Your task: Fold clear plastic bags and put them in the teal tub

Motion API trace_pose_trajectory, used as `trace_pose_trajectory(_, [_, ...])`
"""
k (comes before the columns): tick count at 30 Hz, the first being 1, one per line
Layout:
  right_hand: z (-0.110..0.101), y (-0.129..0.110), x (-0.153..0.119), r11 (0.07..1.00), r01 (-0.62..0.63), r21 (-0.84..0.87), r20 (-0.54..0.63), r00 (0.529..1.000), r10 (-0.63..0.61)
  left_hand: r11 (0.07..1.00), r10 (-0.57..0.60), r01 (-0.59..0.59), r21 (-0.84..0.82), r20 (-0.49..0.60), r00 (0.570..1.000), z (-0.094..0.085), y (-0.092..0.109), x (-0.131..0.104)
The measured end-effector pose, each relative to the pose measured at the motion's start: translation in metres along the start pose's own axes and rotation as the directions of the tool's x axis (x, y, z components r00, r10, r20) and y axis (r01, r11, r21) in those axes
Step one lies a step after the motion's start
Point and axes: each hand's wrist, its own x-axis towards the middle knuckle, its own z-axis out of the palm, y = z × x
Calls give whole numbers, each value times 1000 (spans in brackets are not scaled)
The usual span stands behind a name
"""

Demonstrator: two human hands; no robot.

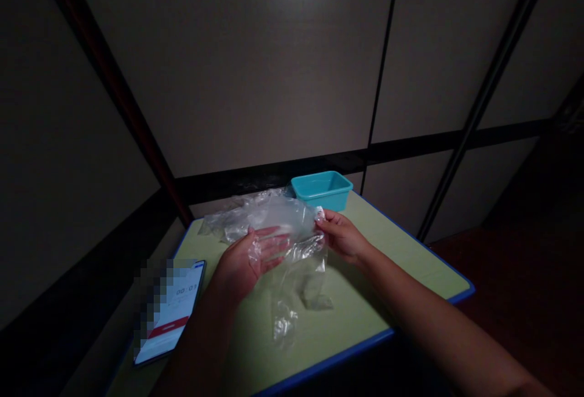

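Note:
A clear, crinkled plastic bag [306, 251] spreads between my two hands above the table, part of it hanging toward the front and more bunched at the back left. My right hand [343, 236] pinches a gathered bit of the bag between thumb and fingers. My left hand [244, 260] is open, its fingers stretched out and seen through the thin plastic. Whether those fingers are inside the bag or behind it, I cannot tell. Just behind the bag is a turquoise plastic basket [335, 202].
The small table has a pale green top [410, 263] with a blue edge. At its left lies a phone [176, 312] with a lit timer screen, partly pixelated. Tall panelled doors [274, 81] rise directly behind the table.

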Motion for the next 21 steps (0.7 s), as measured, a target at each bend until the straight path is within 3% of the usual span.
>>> trace_pose_trajectory(4, [-4, 2, 5, 997, 71, 1, -116, 991, -71, 998, 55, -54, 31, -51, 997, -2, 0, 1])
trace_pose_trajectory(10, [-5, 0, 8, 998, 65, 18, -239, 969, -59, 985, 94, -83, 148, -64, 994, -14, -6, 9])
trace_pose_trajectory(16, [-7, 6, 8, 997, -70, -19, -150, 986, 66, 897, 191, -135, 421, -95, 977, -19, -12, 15])
trace_pose_trajectory(21, [-10, 7, 8, 998, -11, -69, -119, 993, 3, 812, 335, -243, 531, -82, 939, -19, -11, 18])
